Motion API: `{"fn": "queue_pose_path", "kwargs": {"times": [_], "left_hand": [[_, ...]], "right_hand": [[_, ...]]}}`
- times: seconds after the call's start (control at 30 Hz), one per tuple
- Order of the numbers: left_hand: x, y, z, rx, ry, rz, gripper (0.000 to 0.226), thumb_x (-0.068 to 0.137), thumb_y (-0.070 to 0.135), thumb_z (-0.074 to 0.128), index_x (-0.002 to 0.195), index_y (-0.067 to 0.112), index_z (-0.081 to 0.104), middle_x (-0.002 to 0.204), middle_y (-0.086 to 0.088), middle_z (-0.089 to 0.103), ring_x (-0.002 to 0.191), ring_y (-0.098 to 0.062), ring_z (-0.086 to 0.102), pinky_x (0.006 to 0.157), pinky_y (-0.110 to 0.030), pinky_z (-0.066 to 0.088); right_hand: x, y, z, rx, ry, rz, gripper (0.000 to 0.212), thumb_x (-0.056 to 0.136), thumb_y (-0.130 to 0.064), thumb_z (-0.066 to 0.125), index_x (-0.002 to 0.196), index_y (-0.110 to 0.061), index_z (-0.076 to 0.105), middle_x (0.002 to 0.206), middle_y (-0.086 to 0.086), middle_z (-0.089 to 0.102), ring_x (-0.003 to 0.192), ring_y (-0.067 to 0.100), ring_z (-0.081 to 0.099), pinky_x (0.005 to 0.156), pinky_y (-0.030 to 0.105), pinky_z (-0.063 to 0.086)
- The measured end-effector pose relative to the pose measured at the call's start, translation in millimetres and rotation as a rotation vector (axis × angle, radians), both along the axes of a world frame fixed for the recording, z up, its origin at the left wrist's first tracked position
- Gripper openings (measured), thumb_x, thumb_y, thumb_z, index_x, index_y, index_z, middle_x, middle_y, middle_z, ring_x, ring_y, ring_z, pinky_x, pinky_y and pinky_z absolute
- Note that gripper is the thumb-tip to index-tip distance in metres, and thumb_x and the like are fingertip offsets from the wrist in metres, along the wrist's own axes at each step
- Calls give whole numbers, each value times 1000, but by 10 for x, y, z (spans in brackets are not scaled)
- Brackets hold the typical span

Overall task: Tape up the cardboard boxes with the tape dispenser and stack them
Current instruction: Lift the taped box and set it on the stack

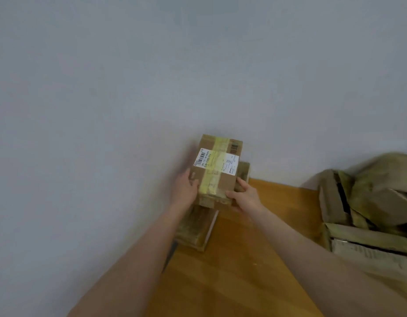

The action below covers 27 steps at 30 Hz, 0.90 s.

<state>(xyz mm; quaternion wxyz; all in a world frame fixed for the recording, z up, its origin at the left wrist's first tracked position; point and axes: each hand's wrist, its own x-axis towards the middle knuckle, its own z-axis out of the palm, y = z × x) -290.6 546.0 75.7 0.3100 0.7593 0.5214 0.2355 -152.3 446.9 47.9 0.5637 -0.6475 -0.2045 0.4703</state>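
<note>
A small cardboard box (217, 168), sealed with a yellowish tape strip and bearing a white shipping label, sits between my hands against the grey wall. My left hand (185, 191) grips its left near corner. At its right near corner my right hand (244, 195) holds it, thumb on the top edge. Under it lies a flatter taped box (195, 229) on the wooden table (243, 259); whether the two touch is unclear. No tape dispenser is in view.
A pile of open, untaped cardboard boxes (369, 209) fills the right side of the table. The grey wall (106, 110) runs along the table's far and left edges. A dark thin object (169, 257) pokes out beside my left forearm.
</note>
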Motion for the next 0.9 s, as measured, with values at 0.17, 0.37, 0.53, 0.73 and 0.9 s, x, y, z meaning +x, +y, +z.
{"fn": "queue_pose_path", "kwargs": {"times": [0.17,0.37,0.53,0.73,0.9], "left_hand": [[112,170,-162,175,138,-12,43,96,12,46,139,12,46,147,-3,36,135,-20,37,113,-34,30],[195,127,-260,177,104,-74,38,97,14,48,134,20,52,142,3,40,129,-14,41,97,-24,40],[422,-22,-243,197,105,-141,23,95,27,54,117,20,60,120,5,53,110,-12,52,85,-25,48],[934,-596,-357,118,75,-281,23,97,31,52,89,15,66,91,0,65,84,-18,61,67,-29,44],[1415,-1392,-320,130,16,-345,42,103,36,35,80,21,67,89,2,67,83,-18,61,67,-30,43]], "right_hand": [[-221,577,-99,0,-153,16,65,87,6,59,139,-30,49,129,-1,63,95,18,68,74,34,59],[-150,686,-91,-40,-220,59,72,87,10,56,146,-27,41,132,-2,60,93,22,67,80,36,57],[79,296,28,-226,-451,50,58,90,-15,65,144,-17,43,142,7,51,124,23,52,96,30,44],[518,-550,76,-339,-679,-60,38,93,-22,62,130,-17,58,134,5,58,121,21,55,101,32,44],[882,-1346,128,-286,-809,-117,33,94,-19,58,126,-16,60,128,2,62,117,19,57,100,32,44]]}}
